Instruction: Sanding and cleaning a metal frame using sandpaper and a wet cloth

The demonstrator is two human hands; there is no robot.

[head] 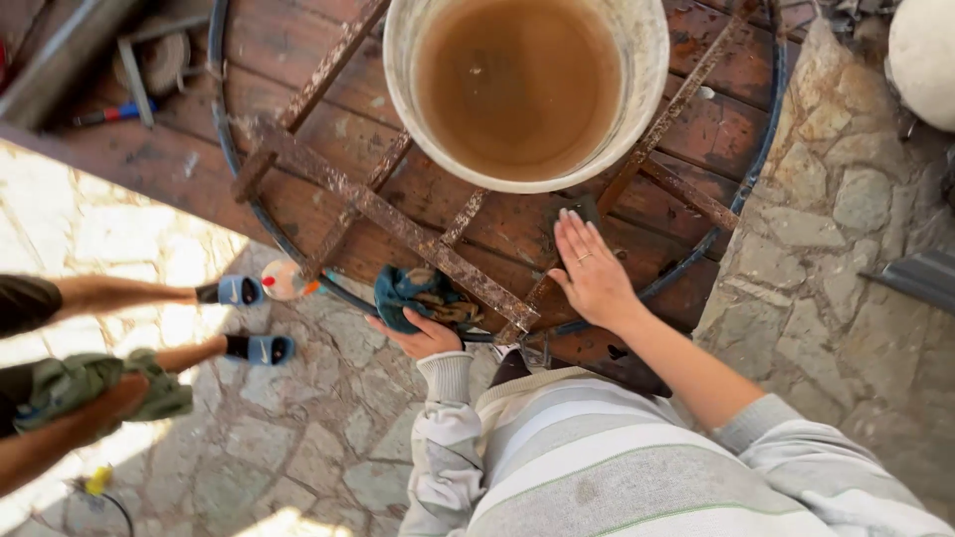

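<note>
My left hand point(423, 336) grips a dirty teal rag point(418, 295) against the near edge of a round wooden tabletop point(298, 204) crossed by rusty metal bars point(388, 214). My right hand point(589, 270) lies flat with fingers together on the wood, palm down, covering a dark pad whose corner point(577, 207) shows past the fingertips. A white bucket point(527, 85) full of murky brown water stands on the tabletop just beyond my right hand. I wear a grey striped sweater, with the right sleeve pushed up.
Another person stands at the left, with legs in blue slippers point(242, 290) and an arm holding a green cloth point(95, 383). A small round bottle point(284, 280) sits by the table's rim. Stone paving point(846, 229) surrounds the table. Tools point(129, 80) lie at the top left.
</note>
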